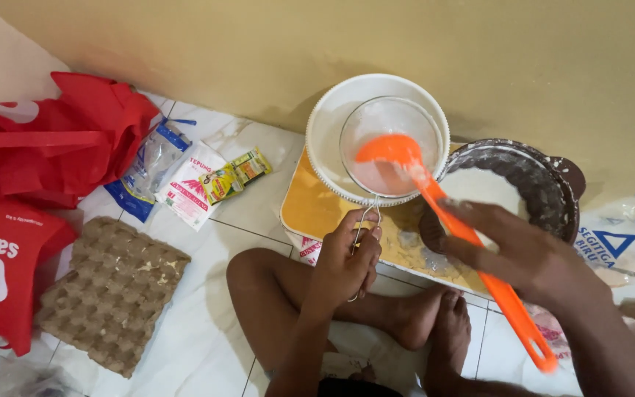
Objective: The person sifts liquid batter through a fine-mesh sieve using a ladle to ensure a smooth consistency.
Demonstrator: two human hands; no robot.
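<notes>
Here, a sieve (389, 145) sits inside a white bowl (328, 121) at the tray's (310, 209) far edge, so flour falls through. The left hand (343, 261) clamps its wire handle, steadying it; the right hand (523, 254) closes around an orange spoon (406, 158), its bowl pressing flour. A dark pan (545, 184) stands just beside.

The left hand (345, 259) is gripping the wire handle of a mesh sieve (389, 145), which is sitting inside a white bowl (326, 125) just beyond that grip. The right hand (512, 246) is pinching an orange spoon (435, 198) mid-handle, its scoop lying in the sieve's white flour. A brown bowl (545, 184) is standing just behind the right-hand grip, on a yellow tray (310, 209)
</notes>
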